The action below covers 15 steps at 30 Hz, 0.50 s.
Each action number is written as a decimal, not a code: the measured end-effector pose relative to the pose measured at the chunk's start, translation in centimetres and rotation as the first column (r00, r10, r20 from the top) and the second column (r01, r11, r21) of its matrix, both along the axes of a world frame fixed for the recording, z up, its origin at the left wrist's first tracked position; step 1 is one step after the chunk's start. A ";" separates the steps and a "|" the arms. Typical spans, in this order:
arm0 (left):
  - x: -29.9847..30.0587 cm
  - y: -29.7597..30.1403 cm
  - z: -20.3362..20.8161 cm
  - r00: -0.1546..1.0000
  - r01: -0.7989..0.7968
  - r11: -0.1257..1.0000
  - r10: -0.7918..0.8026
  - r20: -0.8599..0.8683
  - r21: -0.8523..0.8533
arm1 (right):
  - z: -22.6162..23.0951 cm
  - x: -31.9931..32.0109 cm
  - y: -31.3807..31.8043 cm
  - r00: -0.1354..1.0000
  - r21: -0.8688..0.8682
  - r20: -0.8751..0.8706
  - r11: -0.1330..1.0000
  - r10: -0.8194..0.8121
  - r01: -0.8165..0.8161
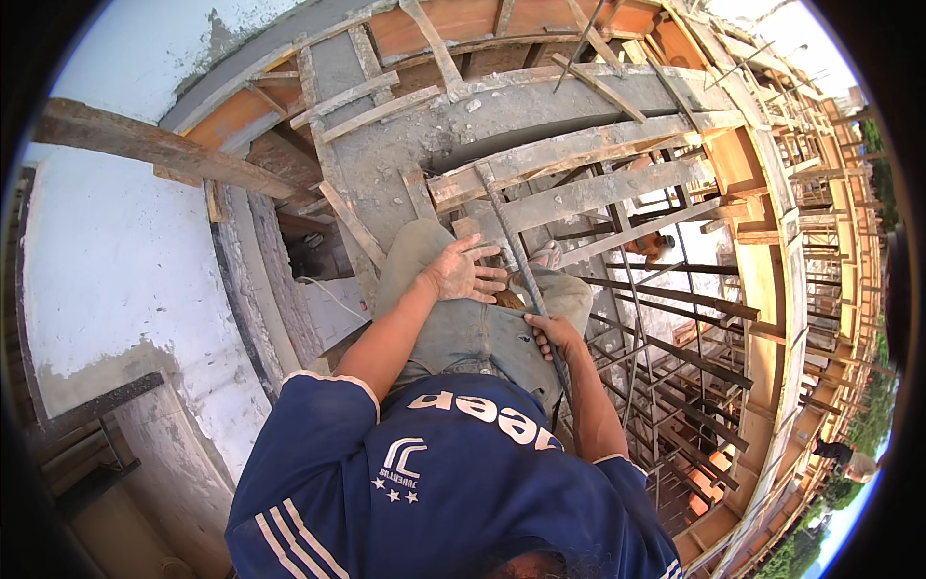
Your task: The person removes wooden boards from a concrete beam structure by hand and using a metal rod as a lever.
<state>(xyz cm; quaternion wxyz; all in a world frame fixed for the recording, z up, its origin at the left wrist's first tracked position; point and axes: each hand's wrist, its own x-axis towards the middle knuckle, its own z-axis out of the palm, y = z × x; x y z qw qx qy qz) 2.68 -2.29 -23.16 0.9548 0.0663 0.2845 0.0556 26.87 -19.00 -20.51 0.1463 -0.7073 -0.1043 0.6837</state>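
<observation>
My right hand (554, 338) is closed round a long, dark steel bar (518, 249) that looks like a crowbar. The bar slants from my right forearm up past my lap. Its far tip rests at or just over the edge of a timber beam (579, 154); whether they touch I cannot tell. My left hand (463, 271) is held over my left knee with its fingers spread, holding nothing. The fingertips point toward the bar but stay apart from it. Below my hands are my grey, dusty trousers (453, 338), and one foot (546, 255) shows beyond.
A concrete ledge (386, 145) with loose boards lies ahead. On the right, wooden formwork (772, 328) surrounds a deep drop crossed by props and thin steel rods. A person (648, 246) is down below; another (849, 461) is far right. A thick timber (164, 145) juts in at left beside white walls.
</observation>
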 end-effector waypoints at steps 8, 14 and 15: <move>-1.2 1.1 0.3 1.000 -0.004 1.000 0.004 -0.006 0.004 | -0.6 -0.9 0.6 0.999 0.024 -0.048 1.000 -0.018 0.020; 0.7 1.2 -0.1 0.997 -0.007 1.000 0.009 0.082 -0.030 | -0.5 1.0 0.3 1.000 0.003 -0.008 1.000 -0.016 0.016; 0.5 1.1 -0.1 0.997 -0.015 0.999 0.019 0.076 -0.043 | -0.5 1.0 0.4 1.000 -0.006 -0.004 1.000 0.004 -0.004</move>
